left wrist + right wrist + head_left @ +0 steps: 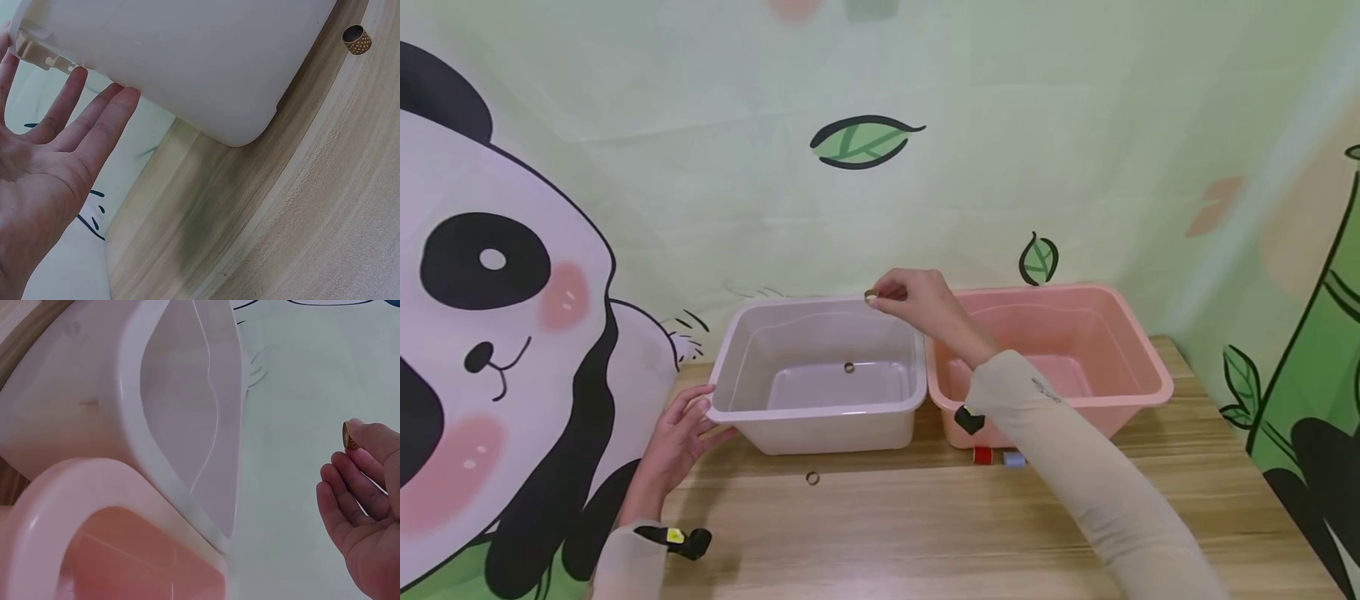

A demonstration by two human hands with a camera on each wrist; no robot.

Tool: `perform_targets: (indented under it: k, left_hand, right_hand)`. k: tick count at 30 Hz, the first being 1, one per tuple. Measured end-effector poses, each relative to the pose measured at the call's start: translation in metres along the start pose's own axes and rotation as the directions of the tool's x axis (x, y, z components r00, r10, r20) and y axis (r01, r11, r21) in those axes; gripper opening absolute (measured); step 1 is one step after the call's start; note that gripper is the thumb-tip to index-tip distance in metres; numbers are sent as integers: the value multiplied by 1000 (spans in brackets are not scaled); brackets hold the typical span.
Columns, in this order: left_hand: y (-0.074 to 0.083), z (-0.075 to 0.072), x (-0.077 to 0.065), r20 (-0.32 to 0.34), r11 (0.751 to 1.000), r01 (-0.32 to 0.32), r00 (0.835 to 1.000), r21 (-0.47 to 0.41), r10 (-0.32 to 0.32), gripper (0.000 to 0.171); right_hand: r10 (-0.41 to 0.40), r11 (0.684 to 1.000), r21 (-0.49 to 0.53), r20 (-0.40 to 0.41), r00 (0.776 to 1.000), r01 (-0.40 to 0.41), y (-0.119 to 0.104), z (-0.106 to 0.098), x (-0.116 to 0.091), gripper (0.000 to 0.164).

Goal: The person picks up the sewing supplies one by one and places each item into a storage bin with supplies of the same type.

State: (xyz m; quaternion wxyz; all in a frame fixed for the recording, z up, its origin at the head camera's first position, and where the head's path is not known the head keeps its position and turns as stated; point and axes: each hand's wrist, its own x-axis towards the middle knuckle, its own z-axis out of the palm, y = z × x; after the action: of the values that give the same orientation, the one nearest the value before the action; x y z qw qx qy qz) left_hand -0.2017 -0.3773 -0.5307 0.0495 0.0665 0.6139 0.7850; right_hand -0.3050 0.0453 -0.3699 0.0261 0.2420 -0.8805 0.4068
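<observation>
The ring (870, 296) is up in the air, near the back edge of the white tub (820, 412). The right hand (928, 304) pinches it with thumb and finger. The left hand (676, 440) has its fingers spread apart, touching the tub's side. One more ring (849, 367) lies inside the white tub, and another ring (812, 478) sits on the wooden table (880, 542) in front. A pink tub (1131, 401) stands right beside the white one.

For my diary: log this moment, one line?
right grip: pinching ring; left grip: touching pale tub; inside: second ring; table: third ring, red spool, blue spool
</observation>
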Motion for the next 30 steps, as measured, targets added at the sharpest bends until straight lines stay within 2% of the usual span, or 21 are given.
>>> perform_targets:
  k: [5,18,23,30]
  left_hand:
    - [0,1,2,16,1000,-2,1000,-10,2,27]
    - [-1,-4,1,40,1000,-13,999,-17,14,29]
    - [0,-4,1,29,1000,-10,1000,5,10,29]
    - [-1,-4,0,20,1000,-6,1000,-12,6,28]
  right_hand:
    - [-4,1000,7,-12,1000,4,3,-1,2,21]
    - [93,995,43,23,995,-94,10,4,8,22]
    - [95,995,38,16,995,-95,14,7,12,22]
    - [75,997,-13,41,996,-75,20,11,21,19]
